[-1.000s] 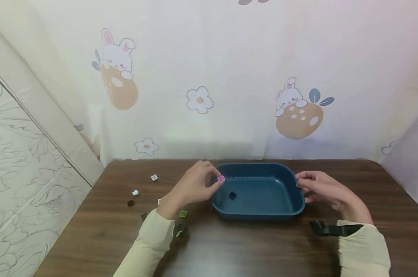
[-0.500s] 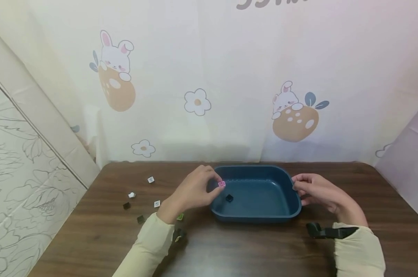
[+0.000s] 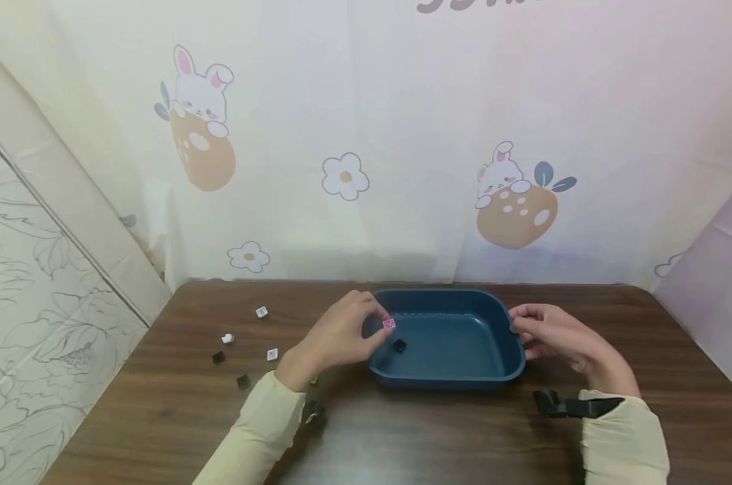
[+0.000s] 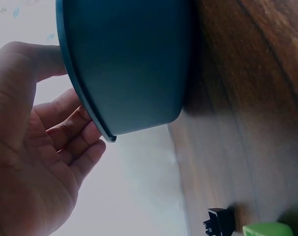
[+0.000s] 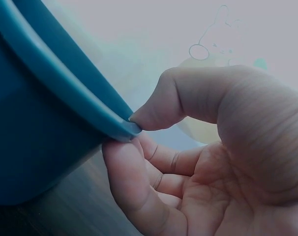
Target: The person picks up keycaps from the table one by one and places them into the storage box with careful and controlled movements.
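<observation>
Head camera looks down; close wrist cameras share the tray (image 3: 457, 347)

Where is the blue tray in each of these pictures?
Head: blue tray, below and right of centre.
Left wrist: blue tray, upper middle.
Right wrist: blue tray, left side, rim pinched by the right hand.
Shared landmark: the wooden table, partly visible in all three.

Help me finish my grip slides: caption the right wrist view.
Right hand, fingers pinching the rim of a smooth blue round-cornered tray, pale rabbit-print backdrop behind.
</observation>
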